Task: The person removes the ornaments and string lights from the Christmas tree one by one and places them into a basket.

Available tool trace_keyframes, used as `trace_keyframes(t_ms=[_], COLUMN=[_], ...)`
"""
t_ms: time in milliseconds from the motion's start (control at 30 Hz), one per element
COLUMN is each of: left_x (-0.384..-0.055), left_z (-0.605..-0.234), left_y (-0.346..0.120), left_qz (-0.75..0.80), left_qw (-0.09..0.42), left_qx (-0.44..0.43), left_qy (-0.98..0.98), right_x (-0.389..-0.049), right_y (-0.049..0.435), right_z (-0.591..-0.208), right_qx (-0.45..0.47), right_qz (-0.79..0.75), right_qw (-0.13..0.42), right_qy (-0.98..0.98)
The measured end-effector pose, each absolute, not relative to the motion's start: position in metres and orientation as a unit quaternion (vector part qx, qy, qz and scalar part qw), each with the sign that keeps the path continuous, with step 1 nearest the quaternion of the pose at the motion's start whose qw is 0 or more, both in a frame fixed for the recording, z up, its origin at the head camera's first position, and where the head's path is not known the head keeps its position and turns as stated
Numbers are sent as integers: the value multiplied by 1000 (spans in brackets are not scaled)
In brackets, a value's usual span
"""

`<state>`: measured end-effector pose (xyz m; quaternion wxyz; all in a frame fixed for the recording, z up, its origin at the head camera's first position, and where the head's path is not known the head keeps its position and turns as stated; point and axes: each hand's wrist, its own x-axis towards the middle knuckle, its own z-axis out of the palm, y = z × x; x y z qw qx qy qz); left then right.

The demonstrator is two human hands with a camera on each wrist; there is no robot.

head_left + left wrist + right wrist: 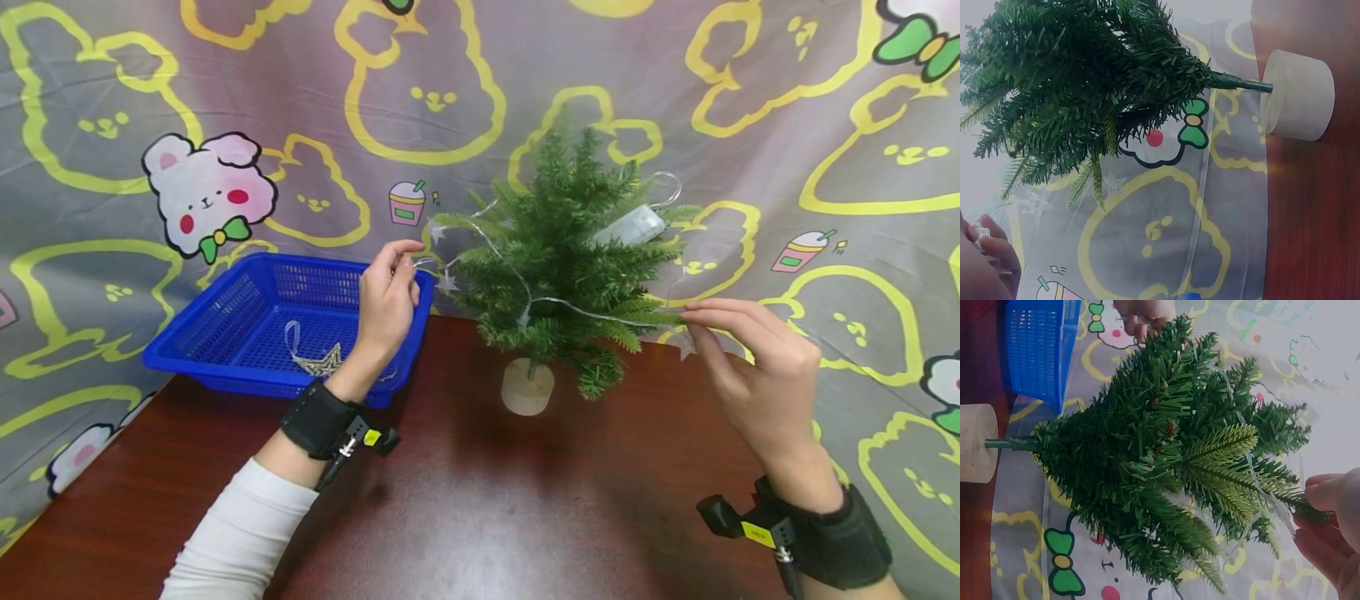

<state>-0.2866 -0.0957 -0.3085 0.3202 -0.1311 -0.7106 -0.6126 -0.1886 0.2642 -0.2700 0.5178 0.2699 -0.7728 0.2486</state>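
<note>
A small artificial Christmas tree point(562, 242) stands upright on a round wooden base point(527, 387). A clear string of star lights point(577, 310) runs across its front branches, and a translucent battery box point(630, 225) rests among the upper right branches. Left of the tree, my left hand point(386, 292) holds part of the light string in curled fingers; clear plastic shows between them in the left wrist view. On the other side, my right hand point(765, 367) pinches a branch tip point(1313, 511), with the light string right beside the fingertips. A star light point(684, 343) hangs below those fingers.
A blue plastic basket point(217, 367) sits behind my left forearm, with a glittery star ornament point(322, 361) on a ribbon loop inside. The brown table point(465, 517) meets a patterned cloth backdrop point(300, 75) just behind the tree.
</note>
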Motion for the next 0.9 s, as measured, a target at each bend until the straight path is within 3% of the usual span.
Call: trace_keyframes(t_ms=[400, 900], left_x=[-289, -291], left_z=[-309, -314], left_y=[-100, -100], left_qz=[-545, -472], left_qw=[304, 351], left_qx=[-85, -103], left_qy=[-777, -802], right_x=[-195, -205], right_y=[275, 288], right_z=[-271, -274], right_qx=[252, 243], right_qz=[231, 226], right_qw=[510, 498], right_qy=[-789, -802])
